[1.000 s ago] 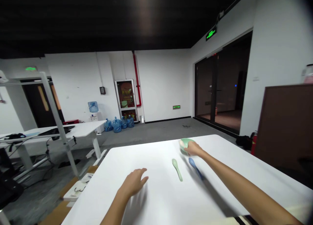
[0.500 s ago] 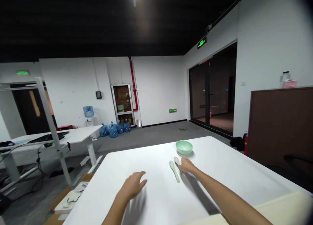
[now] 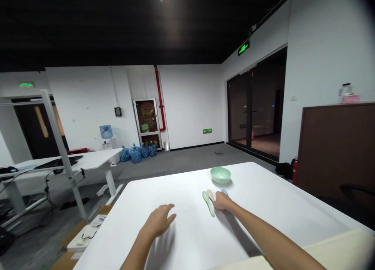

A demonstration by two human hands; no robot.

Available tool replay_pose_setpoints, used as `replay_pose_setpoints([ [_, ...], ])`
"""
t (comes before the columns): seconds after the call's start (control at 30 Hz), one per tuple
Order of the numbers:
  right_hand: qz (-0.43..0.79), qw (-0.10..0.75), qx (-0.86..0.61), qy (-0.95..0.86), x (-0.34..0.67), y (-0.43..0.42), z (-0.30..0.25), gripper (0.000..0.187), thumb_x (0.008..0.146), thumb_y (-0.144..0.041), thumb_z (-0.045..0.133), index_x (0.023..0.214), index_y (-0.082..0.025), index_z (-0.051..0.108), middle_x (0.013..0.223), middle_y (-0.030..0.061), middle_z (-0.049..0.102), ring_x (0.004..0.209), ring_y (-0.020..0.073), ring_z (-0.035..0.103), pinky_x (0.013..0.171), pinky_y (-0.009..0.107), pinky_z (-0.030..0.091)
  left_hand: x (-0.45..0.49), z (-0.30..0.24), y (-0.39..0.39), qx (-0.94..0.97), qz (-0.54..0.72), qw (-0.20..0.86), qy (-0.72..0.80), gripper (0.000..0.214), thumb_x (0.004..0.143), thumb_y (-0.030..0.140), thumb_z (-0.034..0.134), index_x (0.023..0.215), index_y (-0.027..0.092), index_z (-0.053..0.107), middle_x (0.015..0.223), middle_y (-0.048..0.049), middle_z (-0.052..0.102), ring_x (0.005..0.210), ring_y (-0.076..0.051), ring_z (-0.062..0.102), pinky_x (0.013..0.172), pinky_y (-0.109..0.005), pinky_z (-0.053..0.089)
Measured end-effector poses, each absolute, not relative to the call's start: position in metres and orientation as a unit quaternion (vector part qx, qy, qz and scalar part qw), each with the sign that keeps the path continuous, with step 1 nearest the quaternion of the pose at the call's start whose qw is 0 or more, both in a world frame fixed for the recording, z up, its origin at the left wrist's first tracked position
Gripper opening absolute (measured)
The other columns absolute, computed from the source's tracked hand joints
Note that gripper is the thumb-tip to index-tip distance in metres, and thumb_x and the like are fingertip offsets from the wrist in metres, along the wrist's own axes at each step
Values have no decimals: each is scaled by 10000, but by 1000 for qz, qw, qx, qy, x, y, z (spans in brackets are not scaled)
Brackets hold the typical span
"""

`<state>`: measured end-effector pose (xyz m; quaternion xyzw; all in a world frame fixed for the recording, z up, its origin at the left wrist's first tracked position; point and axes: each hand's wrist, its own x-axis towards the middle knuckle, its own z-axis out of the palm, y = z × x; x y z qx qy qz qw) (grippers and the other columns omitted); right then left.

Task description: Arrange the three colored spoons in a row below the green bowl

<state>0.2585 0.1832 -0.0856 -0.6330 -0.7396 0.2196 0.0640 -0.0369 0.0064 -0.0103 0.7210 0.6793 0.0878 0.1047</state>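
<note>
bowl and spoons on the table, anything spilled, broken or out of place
Nothing stands out: the bowl sits upright, with the green spoon, beige spoon and blue spoon close by. No spill or damage shows, though the right hand partly hides the last two.

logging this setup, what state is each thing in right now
Green bowl: upright, nothing visible inside
Green spoon: lying on the table
Beige spoon: partly covered by right hand
Blue spoon: mostly hidden behind right hand
Left hand: open, holding nothing
Exit sign: lit green
</note>
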Motion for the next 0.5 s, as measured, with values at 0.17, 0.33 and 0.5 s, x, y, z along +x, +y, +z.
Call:
replay_pose_setpoints([
  [0.17,217,65,-638,-736,258,185,-89,124,653,-179,635,775,-158,642,677,79,715,647,212,689,504,255,408,-36,-8,5,721,83,108,680,546,929,492,395,1398,232,499,1387,-89,584,1271,-271,525,1036,-398,407],
  [0.33,134,82,-645,-748,256,181,-83,223,748,-291,609,904,-144,669,973,159,737,886,269,699,597,279,420,-34,-6,3,723,80,103,678,544,932,480,390,1398,222,500,1381,-93,587,1273,-269,522,1029,-388,411],
  [0.5,93,98,-616,-776,243,170,-75,240,831,-344,543,951,-167,652,1032,147,716,964,276,679,711,301,428,-34,-7,4,724,83,104,677,541,930,491,395,1390,229,506,1372,-91,594,1261,-266,533,1027,-387,413],
])
